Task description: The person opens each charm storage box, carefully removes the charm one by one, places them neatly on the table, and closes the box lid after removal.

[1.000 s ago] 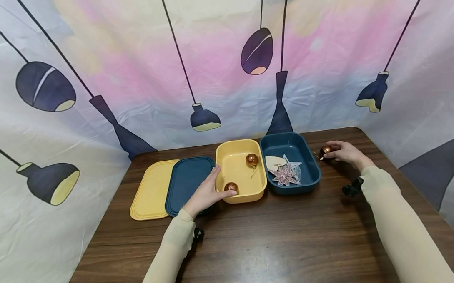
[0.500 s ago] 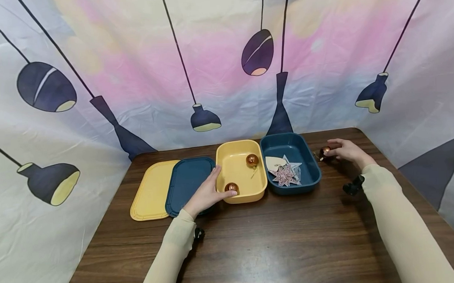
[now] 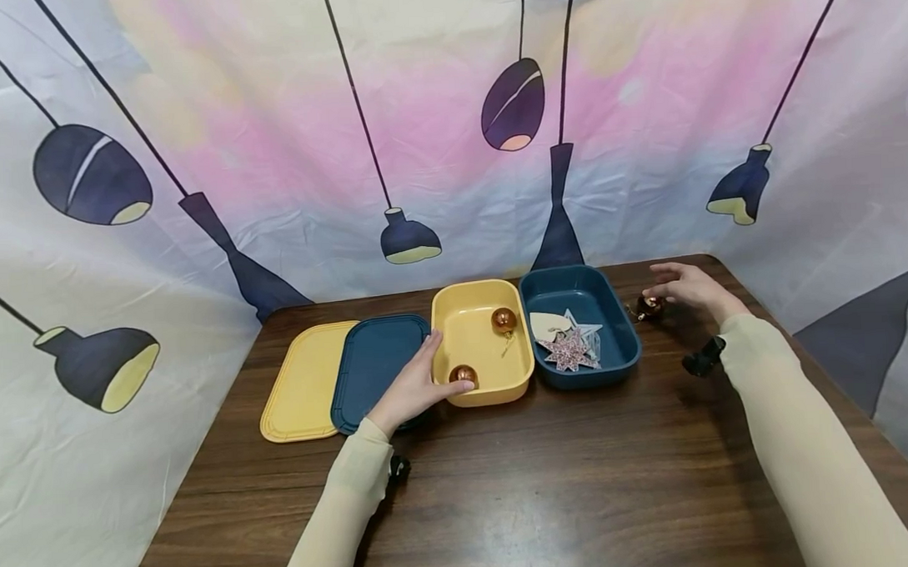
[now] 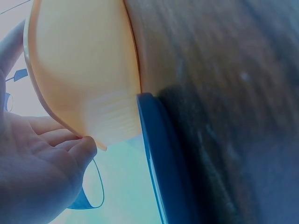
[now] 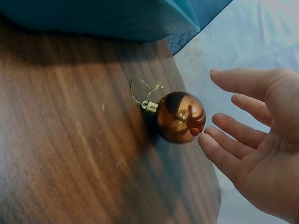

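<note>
My left hand [image 3: 416,385] grips the near left corner of a yellow plastic box [image 3: 479,295], thumb over the front rim and fingers along the left side. Inside that box are two copper-coloured Christmas ball ornaments, a far one [image 3: 504,319] and a near one [image 3: 463,375] beside my thumb. To the right of the blue box [image 3: 574,279], a third shiny copper ball ornament [image 5: 180,116] with a gold cap and string loop lies on the table. My right hand [image 3: 690,288] hovers right by it, fingers spread and slightly bent, fingertips close to the ball in the right wrist view.
Inside the blue box lie a pink glitter star [image 3: 567,350], a pale star [image 3: 585,329] and a cream flat piece [image 3: 548,324]. A yellow lid [image 3: 300,389] is partly under a blue lid [image 3: 377,361] on the left. A patterned cloth hangs behind the table [image 3: 551,489].
My right hand's fingers have let go of the ball ornament and lifted slightly up and away from it. The ball stays about where it was. My left hand keeps its grip.
</note>
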`<state>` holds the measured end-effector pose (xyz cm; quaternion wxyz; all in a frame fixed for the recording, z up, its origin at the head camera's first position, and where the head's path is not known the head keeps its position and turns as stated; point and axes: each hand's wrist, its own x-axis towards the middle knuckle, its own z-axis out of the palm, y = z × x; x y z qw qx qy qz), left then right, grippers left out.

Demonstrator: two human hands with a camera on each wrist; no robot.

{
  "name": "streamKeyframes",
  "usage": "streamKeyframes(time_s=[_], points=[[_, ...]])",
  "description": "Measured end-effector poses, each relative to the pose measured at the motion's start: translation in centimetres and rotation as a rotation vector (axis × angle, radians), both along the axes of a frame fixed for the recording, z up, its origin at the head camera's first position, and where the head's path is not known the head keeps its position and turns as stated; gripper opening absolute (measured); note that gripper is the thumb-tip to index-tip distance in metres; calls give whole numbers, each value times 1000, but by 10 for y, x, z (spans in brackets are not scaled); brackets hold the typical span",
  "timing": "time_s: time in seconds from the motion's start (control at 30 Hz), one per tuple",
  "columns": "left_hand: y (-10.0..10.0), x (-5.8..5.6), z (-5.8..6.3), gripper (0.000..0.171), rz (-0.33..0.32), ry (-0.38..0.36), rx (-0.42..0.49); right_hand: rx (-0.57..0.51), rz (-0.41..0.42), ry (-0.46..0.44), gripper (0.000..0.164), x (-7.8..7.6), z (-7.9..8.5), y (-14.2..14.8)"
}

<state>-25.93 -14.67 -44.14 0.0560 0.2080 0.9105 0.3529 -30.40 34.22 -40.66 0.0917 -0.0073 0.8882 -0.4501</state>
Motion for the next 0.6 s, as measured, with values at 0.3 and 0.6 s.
streamKeyframes(time_s=[0.3, 0.6], points=[[0, -1, -1, 115, 3, 10, 0, 11, 17, 6, 73, -15, 17, -18], [-1, -2, -4, 115, 6, 12, 2, 22, 27, 21, 70, -30, 32, -49]])
